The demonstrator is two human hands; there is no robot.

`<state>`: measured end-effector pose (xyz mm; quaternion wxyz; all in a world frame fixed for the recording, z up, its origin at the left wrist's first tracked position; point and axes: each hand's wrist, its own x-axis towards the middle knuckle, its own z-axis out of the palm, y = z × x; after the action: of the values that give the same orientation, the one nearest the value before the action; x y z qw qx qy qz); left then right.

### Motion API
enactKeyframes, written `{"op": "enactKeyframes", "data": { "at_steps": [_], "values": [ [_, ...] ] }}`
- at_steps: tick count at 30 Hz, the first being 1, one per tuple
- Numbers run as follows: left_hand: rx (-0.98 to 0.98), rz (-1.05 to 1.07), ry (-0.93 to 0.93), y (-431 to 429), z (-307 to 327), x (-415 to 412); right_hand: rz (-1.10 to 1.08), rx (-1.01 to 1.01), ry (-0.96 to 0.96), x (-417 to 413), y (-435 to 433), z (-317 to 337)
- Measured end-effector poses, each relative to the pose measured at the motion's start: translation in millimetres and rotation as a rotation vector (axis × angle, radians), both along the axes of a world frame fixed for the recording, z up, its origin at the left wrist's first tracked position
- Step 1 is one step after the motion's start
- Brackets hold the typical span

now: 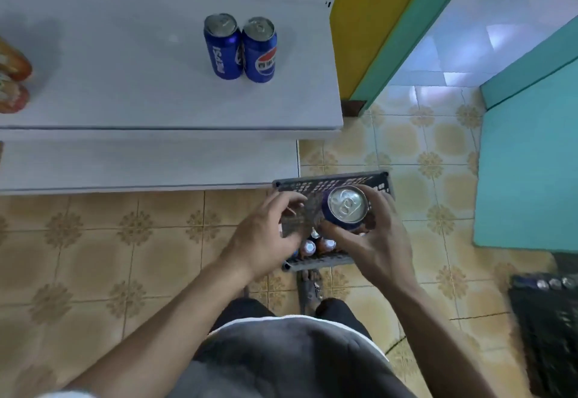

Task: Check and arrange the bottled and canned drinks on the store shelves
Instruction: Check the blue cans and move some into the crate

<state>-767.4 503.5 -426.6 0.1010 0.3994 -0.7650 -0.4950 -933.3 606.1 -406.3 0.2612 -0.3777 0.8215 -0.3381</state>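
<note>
Our right hand [373,242] grips a blue can [345,208] round its side, top up, above the grey basket [322,262] on the floor. Our left hand [269,235] hovers beside it, fingers loosely curled, holding nothing. Bottle caps [308,247] show in the basket: stock left to place. Beyond, the white shelf [125,100] carries two Pepsi cans [223,50], upright and touching. We judge the arranging barely begun.
</note>
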Motion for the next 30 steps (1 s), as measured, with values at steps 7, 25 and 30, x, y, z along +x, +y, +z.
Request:
{"op": "enactKeyframes", "data": {
  "at_steps": [7,25,30],
  "values": [
    [0.244,0.291,-0.317,70.1,-120.1,-5.9,0.365,0.336,0.059,-53.5,16.0,-136.1],
    [0.264,0.384,-0.439,41.3,-458.0,-4.0,0.746,0.81,0.376,-18.1,-78.4,-596.9],
    [0.301,0.378,-0.395,56.5,-479.8,16.5,0.75,0.997,0.369,-14.4,-67.8,-639.8]
  ]
}}
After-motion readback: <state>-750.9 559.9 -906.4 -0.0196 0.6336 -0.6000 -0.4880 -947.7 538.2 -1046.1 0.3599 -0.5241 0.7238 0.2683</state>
